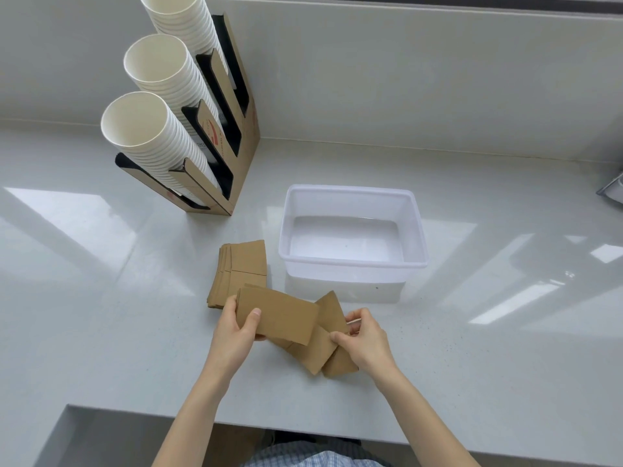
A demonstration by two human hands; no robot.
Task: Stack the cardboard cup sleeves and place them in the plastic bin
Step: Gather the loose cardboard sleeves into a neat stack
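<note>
Flat brown cardboard cup sleeves lie on the white counter in front of an empty translucent plastic bin (pixel 352 261). My left hand (pixel 236 328) holds one sleeve (pixel 279 315) by its left end, thumb on top, lifted slightly. My right hand (pixel 362 338) pinches the edge of a loose sleeve (pixel 313 352) among a few overlapping ones lying askew below the bin. A fanned pile of several sleeves (pixel 241 267) rests to the left of the bin, partly under the held sleeve.
A cardboard cup dispenser (pixel 232 136) with three tall columns of white paper cups (pixel 151 129) stands at the back left. The counter's front edge (pixel 303 429) runs near my body. A grey object (pixel 612 188) sits at the far right edge.
</note>
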